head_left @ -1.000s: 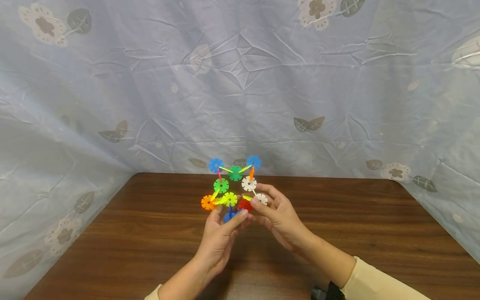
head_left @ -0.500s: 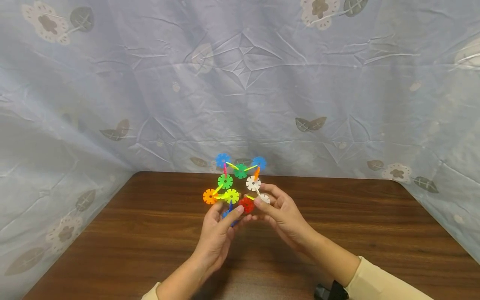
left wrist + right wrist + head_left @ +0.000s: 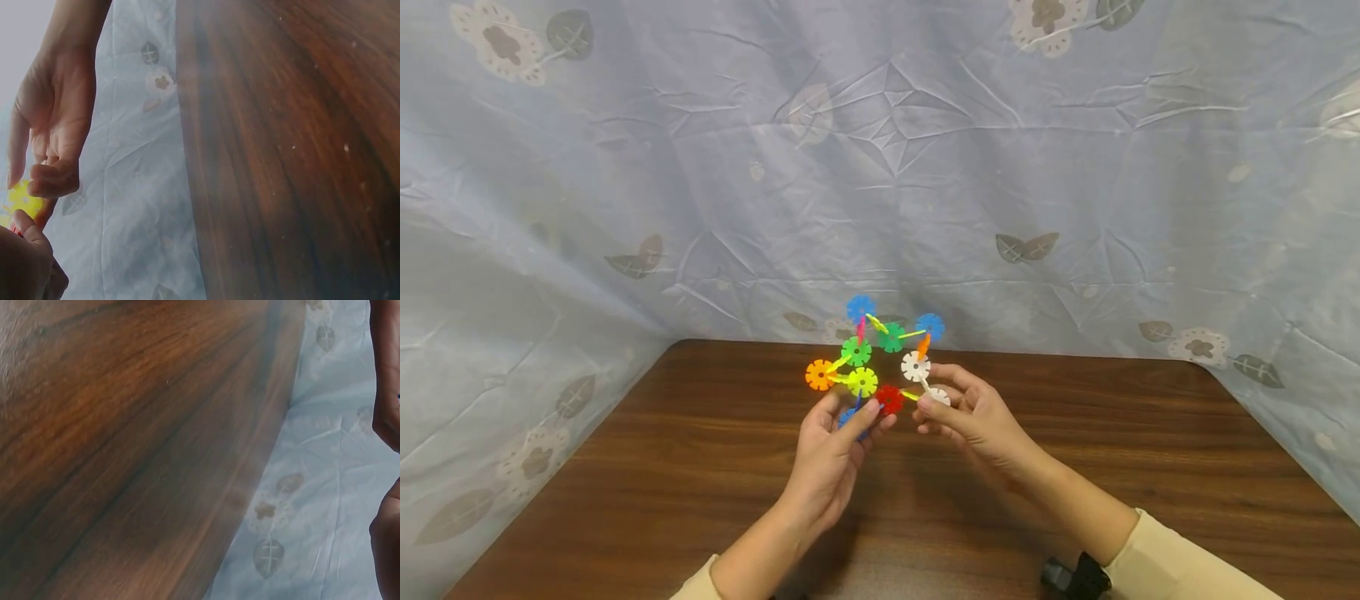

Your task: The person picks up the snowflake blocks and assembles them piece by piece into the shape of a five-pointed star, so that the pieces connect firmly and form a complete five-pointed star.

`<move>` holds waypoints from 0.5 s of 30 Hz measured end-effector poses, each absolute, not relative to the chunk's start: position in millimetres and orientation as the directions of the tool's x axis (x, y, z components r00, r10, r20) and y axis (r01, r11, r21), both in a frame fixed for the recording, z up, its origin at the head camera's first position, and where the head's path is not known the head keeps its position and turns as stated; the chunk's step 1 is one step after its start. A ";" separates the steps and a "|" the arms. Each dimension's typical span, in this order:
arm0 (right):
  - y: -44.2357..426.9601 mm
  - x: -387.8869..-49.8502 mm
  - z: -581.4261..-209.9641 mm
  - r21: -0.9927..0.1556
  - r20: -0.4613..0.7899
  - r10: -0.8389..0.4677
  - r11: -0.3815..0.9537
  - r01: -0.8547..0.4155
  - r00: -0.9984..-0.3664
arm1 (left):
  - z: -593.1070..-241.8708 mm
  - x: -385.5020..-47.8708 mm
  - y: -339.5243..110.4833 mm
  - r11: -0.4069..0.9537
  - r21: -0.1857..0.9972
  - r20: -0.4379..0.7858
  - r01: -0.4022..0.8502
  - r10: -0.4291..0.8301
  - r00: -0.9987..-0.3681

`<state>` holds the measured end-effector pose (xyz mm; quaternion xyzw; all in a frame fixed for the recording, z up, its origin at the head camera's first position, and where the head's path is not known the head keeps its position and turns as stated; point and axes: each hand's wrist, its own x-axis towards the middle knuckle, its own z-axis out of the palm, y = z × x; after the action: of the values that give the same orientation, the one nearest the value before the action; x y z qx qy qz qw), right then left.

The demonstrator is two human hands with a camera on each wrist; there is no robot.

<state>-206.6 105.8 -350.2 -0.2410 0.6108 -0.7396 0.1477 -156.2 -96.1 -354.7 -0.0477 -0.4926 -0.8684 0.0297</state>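
In the head view both hands hold up a ring of notched snowflake discs [image 3: 855, 352], slotted together, with several coloured discs facing me and others edge-on between them. My left hand [image 3: 827, 462] pinches the ring's lower part, its thumb by the red disc [image 3: 889, 400] and its fingers behind the blue disc [image 3: 852, 422]. At the lower right my right hand [image 3: 981, 421] pinches a white disc [image 3: 938, 398], partly hidden by the thumb. Two blue discs, one of them the upper-left disc [image 3: 861, 308], form the top corners. A yellow disc [image 3: 25, 197] shows between fingers in the left wrist view.
Below the hands lies a dark wooden table [image 3: 662, 467]. Pale floral cloth [image 3: 880, 167] hangs behind it and along both sides. Beside the right sleeve is a black device [image 3: 1075, 577], cut by the frame's bottom edge.
The ring has tilted, its left side rising, and its top has shifted right. My right hand has moved slightly right, apart from the left fingers. Both hands keep their hold.
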 end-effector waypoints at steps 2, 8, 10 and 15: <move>107.7 -207.2 -349.4 -0.976 0.176 -0.523 -0.201 -0.080 -0.834 | -353.8 -156.9 -95.3 -0.519 0.849 0.112 0.100 -0.008 -0.994; 109.5 -208.2 -346.9 -0.980 0.167 -0.540 -0.181 -0.080 -0.825 | -350.9 -158.0 -94.4 -0.550 0.830 0.098 0.095 -0.023 -0.995; 109.3 -208.3 -346.1 -0.981 0.169 -0.545 -0.175 -0.085 -0.821 | -350.0 -158.5 -94.5 -0.557 0.826 0.096 0.092 -0.022 -0.995; 109.5 -208.9 -346.3 -0.981 0.183 -0.561 -0.156 -0.114 -0.808 | -349.1 -159.8 -93.5 -0.563 0.822 0.090 0.089 -0.026 -0.996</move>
<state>-208.9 109.5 -346.3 -0.2674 0.6304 -0.7116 0.1570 -159.8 -93.5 -349.1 -0.0335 -0.4663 -0.8834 0.0325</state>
